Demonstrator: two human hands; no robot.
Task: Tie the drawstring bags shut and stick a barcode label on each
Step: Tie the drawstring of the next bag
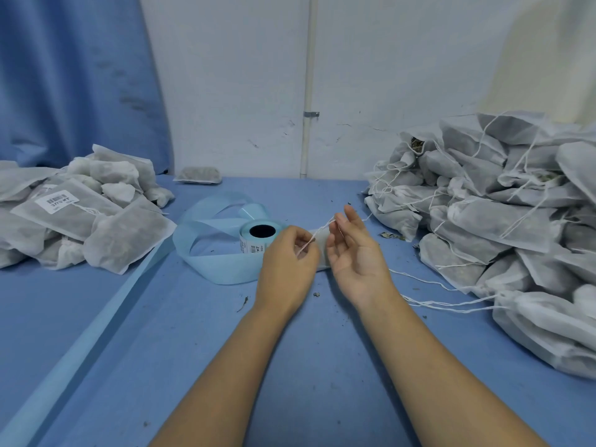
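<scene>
A: Where is the bag now being worked on?

B: One bag [321, 253] is laid flat on the bench [225, 350], half hidden between the hands. It lies just beside the label roll [258, 235], presumably so that a label can be taken without reaching.

A: How are the hands kept?

B: Close together, but not touching. The drawstring [318, 235] is pinched in the left hand [287, 262]. The right hand [354, 253] is held open, palm inward, with the cord drawn taut to its thumb tip, probably so that a loop can be formed.

A: Why two heaps?

B: Loose-stringed bags [500, 204] are stacked at the right, labelled ones [80, 217] at the left. Sorting is judged to be the reason. No finished knot can be seen yet.
</scene>
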